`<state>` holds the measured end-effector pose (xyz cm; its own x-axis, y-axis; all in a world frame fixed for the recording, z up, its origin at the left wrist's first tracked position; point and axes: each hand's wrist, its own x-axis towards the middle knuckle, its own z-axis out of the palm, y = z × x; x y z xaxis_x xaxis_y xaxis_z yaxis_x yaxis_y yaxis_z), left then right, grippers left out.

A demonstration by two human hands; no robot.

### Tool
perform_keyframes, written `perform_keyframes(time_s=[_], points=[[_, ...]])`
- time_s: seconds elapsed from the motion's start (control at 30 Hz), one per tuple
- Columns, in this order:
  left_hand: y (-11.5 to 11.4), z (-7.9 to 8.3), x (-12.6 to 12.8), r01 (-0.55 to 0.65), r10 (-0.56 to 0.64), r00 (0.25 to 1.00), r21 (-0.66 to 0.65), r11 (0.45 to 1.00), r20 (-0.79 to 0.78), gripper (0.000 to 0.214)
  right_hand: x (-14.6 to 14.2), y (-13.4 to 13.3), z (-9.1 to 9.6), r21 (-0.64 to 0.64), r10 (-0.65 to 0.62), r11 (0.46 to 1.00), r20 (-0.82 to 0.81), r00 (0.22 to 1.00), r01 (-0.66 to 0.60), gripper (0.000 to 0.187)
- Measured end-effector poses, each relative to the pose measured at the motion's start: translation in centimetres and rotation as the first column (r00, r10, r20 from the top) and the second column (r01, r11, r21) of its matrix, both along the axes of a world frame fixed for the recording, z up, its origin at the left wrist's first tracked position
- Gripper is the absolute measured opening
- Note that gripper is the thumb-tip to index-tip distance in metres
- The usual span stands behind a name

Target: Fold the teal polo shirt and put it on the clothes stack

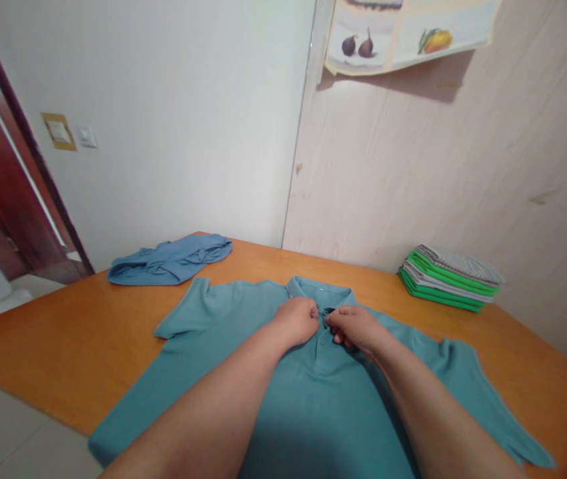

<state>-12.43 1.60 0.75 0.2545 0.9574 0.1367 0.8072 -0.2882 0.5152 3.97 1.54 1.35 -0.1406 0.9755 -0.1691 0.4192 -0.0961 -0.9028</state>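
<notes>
A teal polo shirt (333, 406) lies spread front side up, its collar towards the wall and both short sleeves out to the sides. My left hand (299, 321) is closed on the left edge of the button placket, just below the collar. Opposite it, my right hand (356, 327) pinches the placket's other edge between thumb and fingers. The two hands are close together with a narrow gap between them. A button shows on the placket below; whatever lies under my fingertips is hidden.
The shirt rests on an orange-brown wooden table (78, 339). A crumpled blue garment (171, 259) lies at the back left. At the back right sits a stack of folded green and grey cloths (450, 278). Walls stand behind the table, with a fruit poster (408, 36) hanging above.
</notes>
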Motion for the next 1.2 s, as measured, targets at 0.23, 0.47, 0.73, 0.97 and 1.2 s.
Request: perform_keyframes(time_s=[0.23, 0.47, 0.73, 0.97, 1.2], points=[[-0.2, 0.5, 0.5, -0.064, 0.063, 0.998, -0.065, 0.996, -0.013, 0.01, 0.2, 0.1, -0.2, -0.001, -0.009, 1.0, -0.035, 0.999, 0.009, 0.014], [-0.5, 1.2, 1.1, -0.131, 0.126, 0.99, -0.074, 0.989, -0.065, 0.01, 0.1, 0.3, -0.4, -0.01, -0.023, 1.0, -0.045, 0.999, 0.023, 0.013], [-0.5, 1.2, 1.3, -0.113, 0.109, 0.992, -0.072, 0.991, -0.061, 0.014, 0.2, 0.4, -0.6, -0.022, -0.028, 0.999, -0.08, 0.996, 0.027, 0.013], [0.0, 0.7, 0.8, -0.068, 0.069, 0.998, -0.106, 0.992, 0.006, 0.014, 0.2, 0.3, -0.4, -0.02, -0.037, 0.999, -0.112, 0.993, 0.035, 0.015], [0.5, 0.2, 0.7, 0.012, -0.009, 0.999, -0.079, 0.997, 0.039, 0.014, 0.2, 0.3, -0.4, -0.019, -0.06, 0.998, -0.136, 0.989, 0.058, 0.017]])
